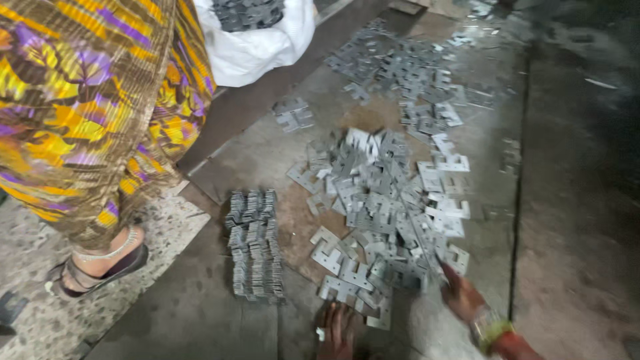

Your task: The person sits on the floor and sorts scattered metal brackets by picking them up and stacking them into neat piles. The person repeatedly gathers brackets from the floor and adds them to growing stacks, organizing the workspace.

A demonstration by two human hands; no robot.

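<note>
The left hand (pixel 338 328) rests flat and open on the near edge of the loose pile of flat grey stamped metal plates (pixel 387 207) on the floor; the right hand (pixel 460 293), fingers extended and holding nothing, touches its near-right edge. Better to gather plates flush, matching the neat stack of plates (pixel 255 243) to the left.

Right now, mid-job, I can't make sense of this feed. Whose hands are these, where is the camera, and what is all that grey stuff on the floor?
This is one picture from a camera worn on a person's head, looking down. Two bare hands show at the bottom edge: the left hand rests on the floor, and the right hand, with a bangle on its wrist, touches a loose pile of flat grey metal plates. Whether it grips one is blurred. Beside the pile stands a neat stack of the same plates. More lie scattered farther off. A second person in a patterned dress and sandal stands at the left, near a white sack.
</note>
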